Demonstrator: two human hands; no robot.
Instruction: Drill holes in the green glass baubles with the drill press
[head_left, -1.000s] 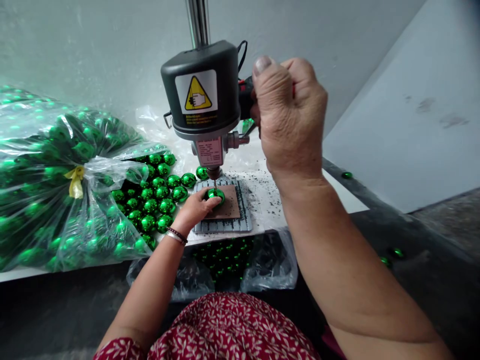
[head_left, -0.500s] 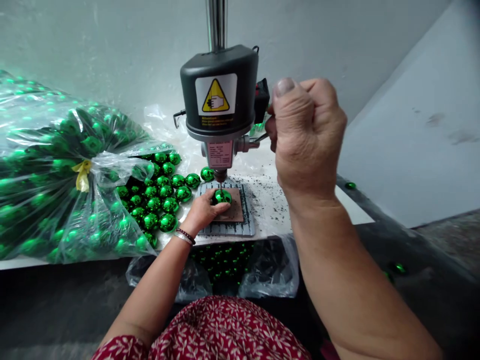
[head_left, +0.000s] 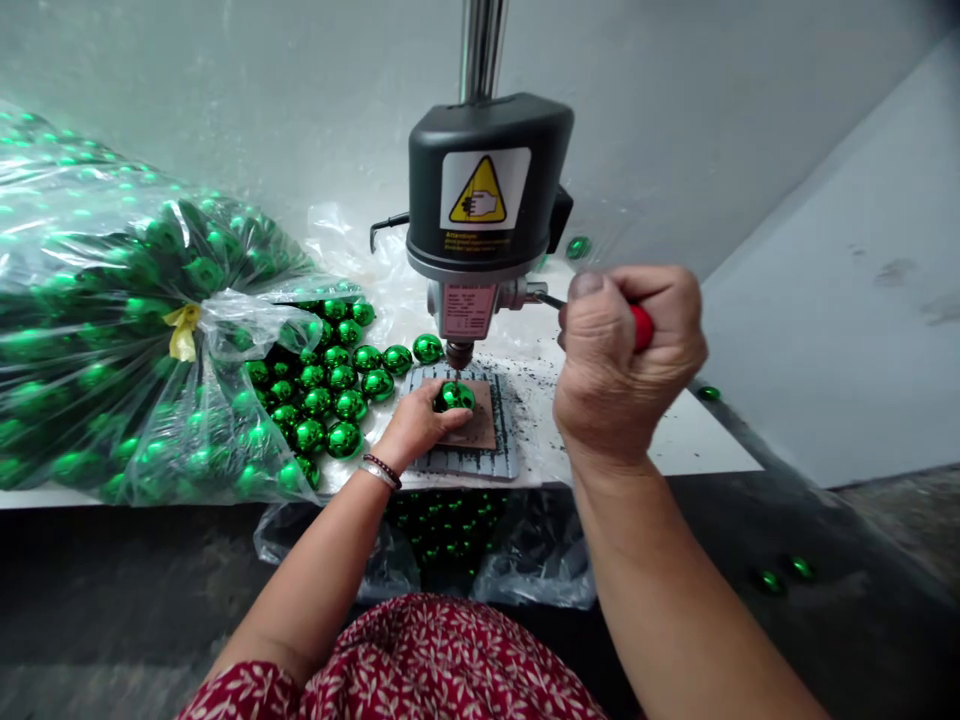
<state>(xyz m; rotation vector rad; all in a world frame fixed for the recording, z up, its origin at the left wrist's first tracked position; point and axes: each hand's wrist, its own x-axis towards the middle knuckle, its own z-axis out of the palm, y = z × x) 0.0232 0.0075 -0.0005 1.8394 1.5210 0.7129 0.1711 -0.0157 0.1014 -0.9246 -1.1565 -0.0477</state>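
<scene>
My left hand (head_left: pixel 418 422) holds a shiny green ball (head_left: pixel 457 397) between thumb and fingers on a brown board (head_left: pixel 480 428), which lies on a grey slatted plate (head_left: pixel 507 455). Directly above is a black drill press (head_left: pixel 491 190) with a warning sticker; its thin bit meets the top of the ball. My right hand (head_left: pixel 634 350) is closed around the red-knobbed lever (head_left: pixel 643 328) at the right side of the press. Dark chips are scattered on the white table around the plate.
Several loose green balls (head_left: pixel 343 378) lie left of the plate, beside a big clear bag (head_left: pixel 135 400) of green balls tied with yellow. An open plastic bag (head_left: pixel 536 560) with green balls hangs below the table edge. A few balls lie on the floor at right.
My right hand has come down with the lever, and its red knob now shows. The drill head has shifted right in view along with the whole scene. My left hand still holds the ball.
</scene>
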